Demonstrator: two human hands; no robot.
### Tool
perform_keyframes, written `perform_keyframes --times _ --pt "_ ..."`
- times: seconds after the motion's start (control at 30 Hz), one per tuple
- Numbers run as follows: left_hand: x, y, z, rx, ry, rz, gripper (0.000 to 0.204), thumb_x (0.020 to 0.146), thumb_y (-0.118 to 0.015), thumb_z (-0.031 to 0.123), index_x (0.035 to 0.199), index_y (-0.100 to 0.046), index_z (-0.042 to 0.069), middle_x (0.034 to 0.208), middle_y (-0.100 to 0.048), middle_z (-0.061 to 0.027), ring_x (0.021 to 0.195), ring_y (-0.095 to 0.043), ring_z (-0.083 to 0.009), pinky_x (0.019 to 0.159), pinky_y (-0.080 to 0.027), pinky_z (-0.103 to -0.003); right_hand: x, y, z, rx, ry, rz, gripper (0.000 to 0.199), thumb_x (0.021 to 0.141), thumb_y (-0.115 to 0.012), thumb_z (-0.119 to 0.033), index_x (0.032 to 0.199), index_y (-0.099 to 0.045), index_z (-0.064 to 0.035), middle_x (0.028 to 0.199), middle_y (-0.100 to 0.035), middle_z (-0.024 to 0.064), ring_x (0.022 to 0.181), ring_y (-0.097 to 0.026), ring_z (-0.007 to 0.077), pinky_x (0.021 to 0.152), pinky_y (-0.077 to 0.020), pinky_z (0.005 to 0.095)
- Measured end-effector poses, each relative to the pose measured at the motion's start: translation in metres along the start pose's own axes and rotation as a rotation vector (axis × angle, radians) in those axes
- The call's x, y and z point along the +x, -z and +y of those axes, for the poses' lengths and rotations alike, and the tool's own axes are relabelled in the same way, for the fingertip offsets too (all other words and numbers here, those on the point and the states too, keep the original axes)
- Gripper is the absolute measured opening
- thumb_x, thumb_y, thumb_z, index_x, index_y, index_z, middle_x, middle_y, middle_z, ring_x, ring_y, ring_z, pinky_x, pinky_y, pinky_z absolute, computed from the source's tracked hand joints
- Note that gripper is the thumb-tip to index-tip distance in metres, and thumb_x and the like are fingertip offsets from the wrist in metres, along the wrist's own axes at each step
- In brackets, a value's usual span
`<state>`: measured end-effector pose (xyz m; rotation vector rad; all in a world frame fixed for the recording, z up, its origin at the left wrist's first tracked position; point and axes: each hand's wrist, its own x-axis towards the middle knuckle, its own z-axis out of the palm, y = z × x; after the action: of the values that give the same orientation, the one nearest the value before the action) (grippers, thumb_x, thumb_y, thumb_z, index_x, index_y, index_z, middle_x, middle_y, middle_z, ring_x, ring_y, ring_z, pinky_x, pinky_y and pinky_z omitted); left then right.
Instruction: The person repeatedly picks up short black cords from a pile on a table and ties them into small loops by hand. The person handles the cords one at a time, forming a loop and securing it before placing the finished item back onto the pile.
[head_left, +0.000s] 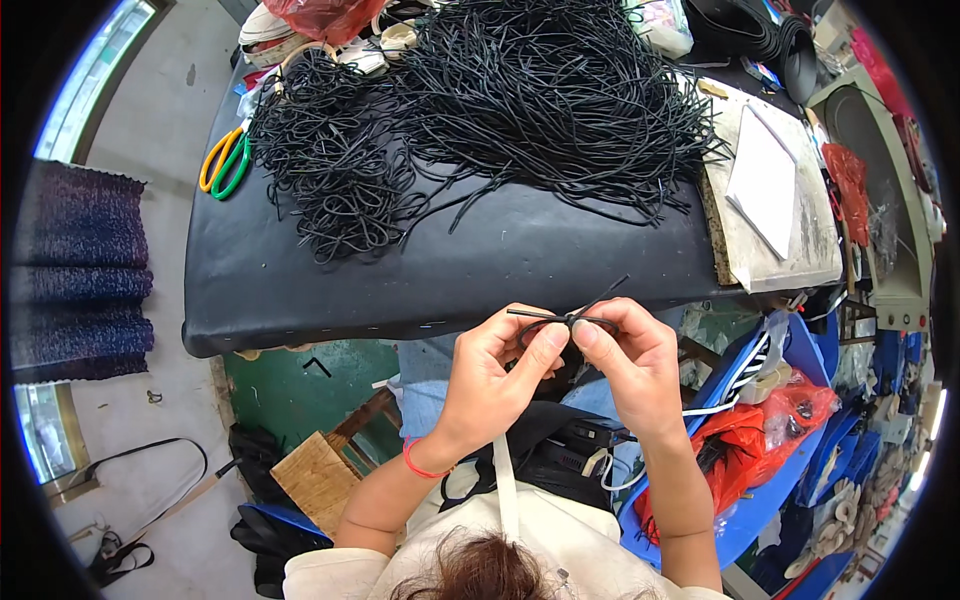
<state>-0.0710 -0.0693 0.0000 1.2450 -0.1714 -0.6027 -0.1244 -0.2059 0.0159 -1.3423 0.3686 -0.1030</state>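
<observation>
Just off the table's near edge, my two hands meet over my lap. A thin black cord is looped into a small bow shape between them, its loose ends sticking out to the left and up to the right. My left hand pinches one side of the cord, thumb against the fingers. On the other side my right hand pinches it as well, thumb near the crossing. Beyond them, a big heap of straight black cords lies on the black-covered table, beside a smaller pile of looped black cords.
Scissors with yellow and green handles lie at the table's left edge. A worn board carrying a white sheet sits at the right. A blue bin with red plastic bags stands by my right arm.
</observation>
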Motion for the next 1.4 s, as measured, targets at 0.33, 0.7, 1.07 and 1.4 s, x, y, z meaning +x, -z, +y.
perform_keyframes --times 0.33,0.7,1.07,1.4 --pt "0.005 0.001 -0.002 0.073 0.017 0.022 0.012 0.087 -0.057 0.011 0.087 -0.059 -0.001 0.066 -0.054 0.0023 0.057 -0.048 -0.0016 0.049 -0.038 -0.017 -0.002 -0.002 0.006 -0.198 0.082 0.016 0.012 0.086 -0.057 -0.007 0.095 -0.060 0.0008 0.078 -0.055 -0.0021 0.067 -0.045 0.0020 0.057 -0.0364 0.0164" --pt "0.009 -0.003 -0.002 -0.046 -0.098 0.050 0.018 0.088 -0.058 0.013 0.098 -0.058 -0.002 0.081 -0.059 -0.0029 0.073 -0.055 -0.0066 0.067 -0.046 -0.021 0.009 -0.007 0.009 0.167 -0.079 0.043 0.017 0.090 -0.056 -0.021 0.087 -0.056 -0.0038 0.073 -0.056 -0.0019 0.064 -0.049 0.0031 0.057 -0.0394 0.0169" --pt "0.013 0.012 0.005 -0.191 0.142 -0.194 0.014 0.088 -0.055 0.010 0.093 -0.062 -0.002 0.081 -0.063 -0.0060 0.074 -0.059 -0.0097 0.068 -0.050 -0.024 0.017 -0.007 0.001 -0.124 0.144 -0.064 0.018 0.088 -0.057 -0.014 0.095 -0.060 0.0023 0.089 -0.059 0.0040 0.072 -0.054 0.0072 0.059 -0.0460 0.0221" --pt "0.007 0.010 0.013 -0.232 0.253 -0.196 0.016 0.087 -0.054 0.009 0.094 -0.062 -0.004 0.082 -0.064 -0.0109 0.071 -0.062 -0.0143 0.066 -0.052 -0.027 0.011 -0.011 0.005 0.230 -0.077 -0.005 0.022 0.094 -0.047 -0.021 0.089 -0.056 -0.0015 0.079 -0.060 0.0043 0.059 -0.049 0.0033 0.051 -0.0420 0.0182"
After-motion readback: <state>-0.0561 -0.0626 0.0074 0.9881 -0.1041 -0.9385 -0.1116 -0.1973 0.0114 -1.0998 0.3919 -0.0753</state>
